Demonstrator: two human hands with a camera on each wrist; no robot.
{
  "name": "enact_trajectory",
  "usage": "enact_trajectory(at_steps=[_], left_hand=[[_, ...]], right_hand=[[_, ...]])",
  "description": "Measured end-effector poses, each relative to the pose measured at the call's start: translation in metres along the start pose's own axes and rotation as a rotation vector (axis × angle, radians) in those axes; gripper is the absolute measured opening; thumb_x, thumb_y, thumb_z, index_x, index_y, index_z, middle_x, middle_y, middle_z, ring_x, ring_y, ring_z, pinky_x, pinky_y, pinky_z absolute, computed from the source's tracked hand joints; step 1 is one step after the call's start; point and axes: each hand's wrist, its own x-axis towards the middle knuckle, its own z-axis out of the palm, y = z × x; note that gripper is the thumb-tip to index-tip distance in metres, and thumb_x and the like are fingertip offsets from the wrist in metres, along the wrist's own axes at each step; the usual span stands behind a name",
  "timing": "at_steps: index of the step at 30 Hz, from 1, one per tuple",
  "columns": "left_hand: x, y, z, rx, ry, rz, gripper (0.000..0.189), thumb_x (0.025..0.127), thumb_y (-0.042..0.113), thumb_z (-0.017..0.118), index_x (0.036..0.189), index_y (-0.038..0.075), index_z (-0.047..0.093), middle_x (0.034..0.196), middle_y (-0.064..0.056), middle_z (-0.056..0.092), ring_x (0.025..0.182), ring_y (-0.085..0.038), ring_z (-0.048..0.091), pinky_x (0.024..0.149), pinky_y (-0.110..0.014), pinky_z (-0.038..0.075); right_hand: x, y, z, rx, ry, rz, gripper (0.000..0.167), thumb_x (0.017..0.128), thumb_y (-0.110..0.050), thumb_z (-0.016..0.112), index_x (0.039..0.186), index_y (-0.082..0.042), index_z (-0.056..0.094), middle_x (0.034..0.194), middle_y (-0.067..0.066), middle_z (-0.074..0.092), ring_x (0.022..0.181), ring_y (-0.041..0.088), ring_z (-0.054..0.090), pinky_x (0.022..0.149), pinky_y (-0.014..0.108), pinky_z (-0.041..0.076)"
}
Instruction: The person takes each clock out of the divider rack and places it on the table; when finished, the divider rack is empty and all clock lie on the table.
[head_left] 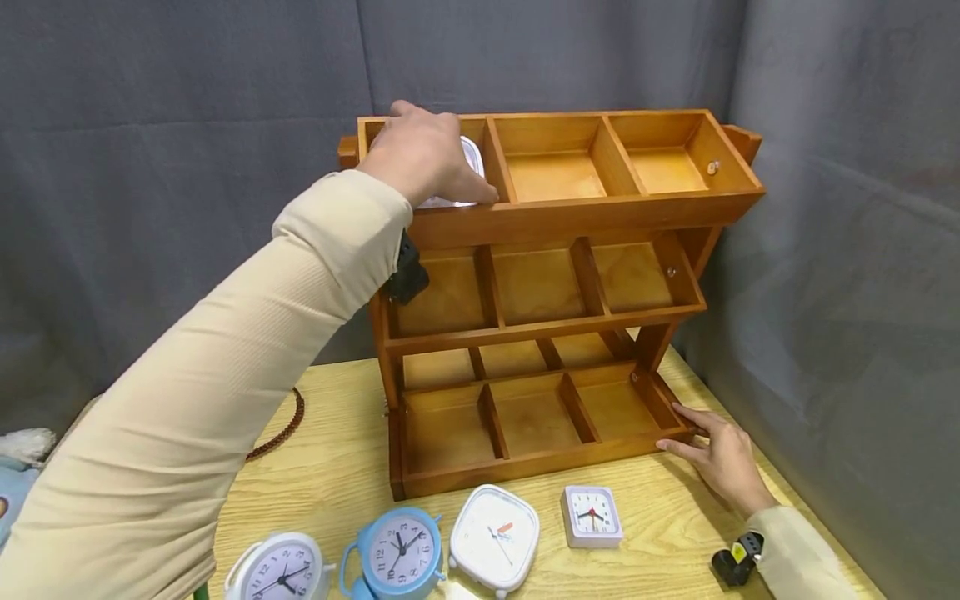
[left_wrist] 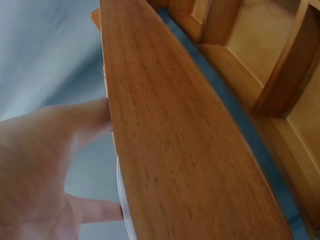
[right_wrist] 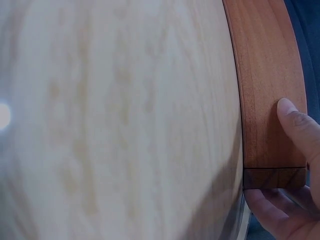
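Note:
A three-tier wooden rack (head_left: 585, 208) with divided compartments stands on the table. At its top left compartment, my left hand (head_left: 423, 154) grips a white clock (head_left: 472, 156) with rounded corners, its face mostly covered by the hand. The left wrist view has the thumb and a finger of that hand behind the front board (left_wrist: 165, 120), near the clock's white rim (left_wrist: 125, 200). Down at the rack's lower right corner, my right hand (head_left: 723, 462) holds the bottom tier. Its thumb (right_wrist: 295, 122) lies on the front board, with the other fingers round the end.
Along the table front stand a white alarm clock (head_left: 281, 571), a blue alarm clock (head_left: 402, 550), a white rounded-square clock (head_left: 495, 537) and a small pale lilac clock (head_left: 592, 517). A brown braided loop (head_left: 281, 437) lies left of the rack. Grey curtains (head_left: 187, 83) hang behind and right.

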Motion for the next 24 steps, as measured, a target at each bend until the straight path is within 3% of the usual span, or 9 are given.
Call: enact_trajectory(at_steps=[3, 9, 15, 20, 24], left_hand=[[0.002, 0.003, 0.001, 0.05, -0.006, -0.03, 0.082, 0.084, 0.064, 0.054, 0.142, 0.007, 0.042, 0.143, -0.021, 0.044, 0.127, -0.036, 0.045, 0.102, -0.044, 0.044], [0.004, 0.004, 0.005, 0.017, 0.012, -0.109, 0.088, 0.083, 0.066, 0.054, 0.147, 0.009, 0.034, 0.145, -0.021, 0.041, 0.132, -0.039, 0.041, 0.095, -0.048, 0.05], [0.006, 0.004, 0.002, -0.002, 0.08, -0.052, 0.085, 0.081, 0.067, 0.056, 0.142, 0.009, 0.043, 0.143, -0.021, 0.044, 0.132, -0.035, 0.041, 0.092, -0.046, 0.052], [0.001, 0.007, -0.006, -0.047, 0.153, -0.023, 0.095, 0.08, 0.07, 0.053, 0.155, 0.02, 0.021, 0.144, -0.026, 0.036, 0.128, -0.042, 0.043, 0.096, -0.054, 0.048], [-0.009, 0.009, -0.015, -0.091, 0.215, 0.001, 0.097, 0.08, 0.071, 0.05, 0.156, 0.032, 0.005, 0.146, -0.028, 0.028, 0.125, -0.049, 0.044, 0.096, -0.059, 0.045]], right_hand=[[0.001, -0.001, 0.002, 0.01, -0.006, 0.004, 0.065, 0.077, -0.03, 0.08, 0.13, 0.0, 0.058, 0.122, 0.029, 0.062, 0.111, 0.048, 0.055, 0.092, 0.062, 0.036], [0.004, -0.003, 0.001, 0.004, 0.007, -0.021, 0.065, 0.076, -0.028, 0.081, 0.13, 0.001, 0.059, 0.121, 0.029, 0.062, 0.11, 0.048, 0.056, 0.092, 0.062, 0.035], [0.004, -0.003, -0.001, -0.009, 0.025, -0.023, 0.065, 0.075, -0.026, 0.082, 0.129, 0.001, 0.059, 0.117, 0.028, 0.064, 0.107, 0.047, 0.058, 0.089, 0.06, 0.038], [0.002, -0.002, -0.004, -0.023, 0.029, -0.014, 0.065, 0.075, -0.027, 0.082, 0.129, 0.001, 0.059, 0.116, 0.027, 0.065, 0.106, 0.047, 0.059, 0.089, 0.06, 0.039], [0.001, -0.001, -0.008, -0.029, 0.021, -0.004, 0.066, 0.075, -0.028, 0.082, 0.13, 0.0, 0.059, 0.116, 0.028, 0.064, 0.107, 0.047, 0.057, 0.089, 0.06, 0.035]])
